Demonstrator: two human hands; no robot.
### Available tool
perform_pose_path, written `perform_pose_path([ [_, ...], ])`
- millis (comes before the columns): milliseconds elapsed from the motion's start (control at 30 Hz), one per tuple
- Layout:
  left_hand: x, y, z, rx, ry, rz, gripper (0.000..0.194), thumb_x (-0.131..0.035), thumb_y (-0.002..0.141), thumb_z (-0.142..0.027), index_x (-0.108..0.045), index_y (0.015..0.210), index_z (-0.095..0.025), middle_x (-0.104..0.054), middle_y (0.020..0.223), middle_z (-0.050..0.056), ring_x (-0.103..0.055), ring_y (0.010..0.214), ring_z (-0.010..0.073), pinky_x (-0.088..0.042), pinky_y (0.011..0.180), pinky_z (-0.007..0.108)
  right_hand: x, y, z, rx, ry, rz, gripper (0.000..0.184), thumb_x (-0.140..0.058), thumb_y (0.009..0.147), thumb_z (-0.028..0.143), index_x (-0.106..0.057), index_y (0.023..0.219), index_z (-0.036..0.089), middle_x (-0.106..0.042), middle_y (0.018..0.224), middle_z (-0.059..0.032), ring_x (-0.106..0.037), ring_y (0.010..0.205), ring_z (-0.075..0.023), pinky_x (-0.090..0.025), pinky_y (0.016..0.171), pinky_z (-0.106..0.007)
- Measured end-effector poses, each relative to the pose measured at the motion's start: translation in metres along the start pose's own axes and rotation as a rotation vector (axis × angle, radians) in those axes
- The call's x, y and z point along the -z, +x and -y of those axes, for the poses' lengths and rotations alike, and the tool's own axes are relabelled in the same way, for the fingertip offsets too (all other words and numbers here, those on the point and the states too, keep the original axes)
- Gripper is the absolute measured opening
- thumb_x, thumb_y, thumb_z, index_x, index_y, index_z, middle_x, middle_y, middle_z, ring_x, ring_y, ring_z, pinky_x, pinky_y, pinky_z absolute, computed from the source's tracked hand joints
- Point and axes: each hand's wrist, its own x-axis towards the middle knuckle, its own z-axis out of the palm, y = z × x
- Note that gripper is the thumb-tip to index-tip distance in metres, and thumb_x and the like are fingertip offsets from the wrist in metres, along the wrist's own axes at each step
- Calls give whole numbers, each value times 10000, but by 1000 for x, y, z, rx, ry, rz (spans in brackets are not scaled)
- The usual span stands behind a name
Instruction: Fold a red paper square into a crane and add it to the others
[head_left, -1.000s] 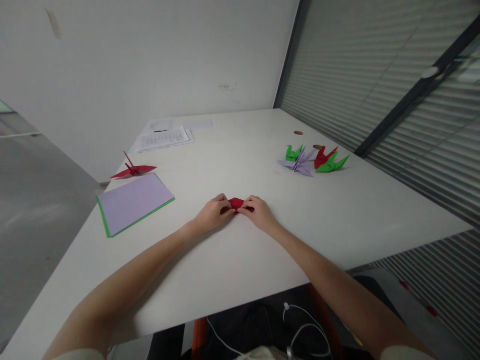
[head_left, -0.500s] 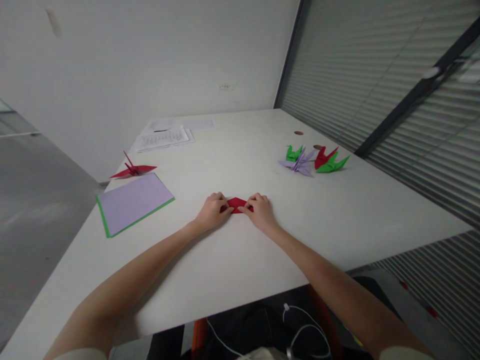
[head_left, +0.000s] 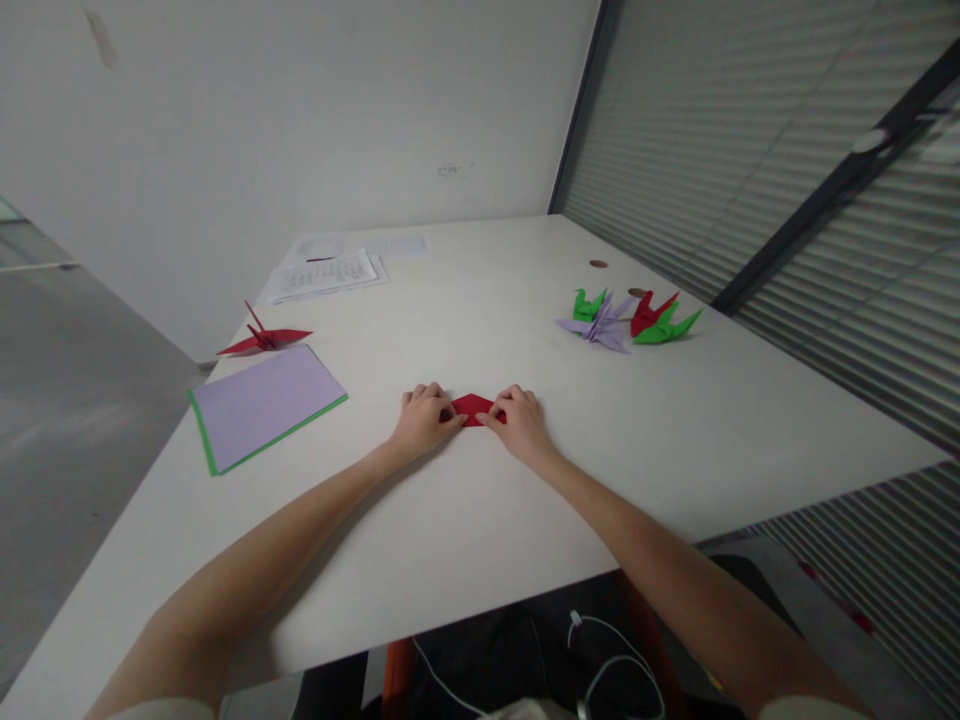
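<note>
Far left: a purple sheet (head_left: 270, 400) lies flat on a green sheet (head_left: 204, 436), whose edge shows along the left and near sides. Just behind the pair stands a lone crane (head_left: 264, 340), red, wings spread. Farther back, papers (head_left: 330, 275) overlap near the wall; a dark, thin item (head_left: 320, 260) rests on them.

Centre: the left hand (head_left: 426, 418) grips the left end of the red paper (head_left: 472, 408), thumb at the near side, fingers curled behind. The red paper is located on the table (head_left: 480, 520), between the two hands; it is folded, with a low peak at its far edge and a straight near edge. The right hand (head_left: 519, 420) pinches the right end in a mirrored grasp. The thumbs point toward each other and remain apart. Both wrists are low, close to the table surface.

Right: four folded cranes form a cluster, well apart from the hands. In order: a small green crane (head_left: 589, 306), a purple crane (head_left: 598, 327) in front of it, a red crane (head_left: 649, 315), and a second green crane (head_left: 666, 326) at the outer end. Blinds (head_left: 697, 130) cover the right side.
</note>
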Motion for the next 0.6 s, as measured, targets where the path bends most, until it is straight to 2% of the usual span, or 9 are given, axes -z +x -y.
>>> perform_pose_path([
  [400,-2,1,-2,-3,69,4,308,-565,849,-446,-671,719,-189,-577,856,62,-479,888,240,-352,790,394,-1,0,-1,6,-16,7,285,-586,854,429,-657,695,204,-579,928,-71,-498,886,-240,-369,777,-389],
  [600,-1,-2,-5,8,113,-42,328,-592,828,-458,-658,667,-181,-571,867,79,-476,892,253,-355,797,414,-1,2,-1,-12,-33,35,282,-594,847,436,-654,698,205,-580,939,-66,-500,894,-242,-365,783,-390],
])
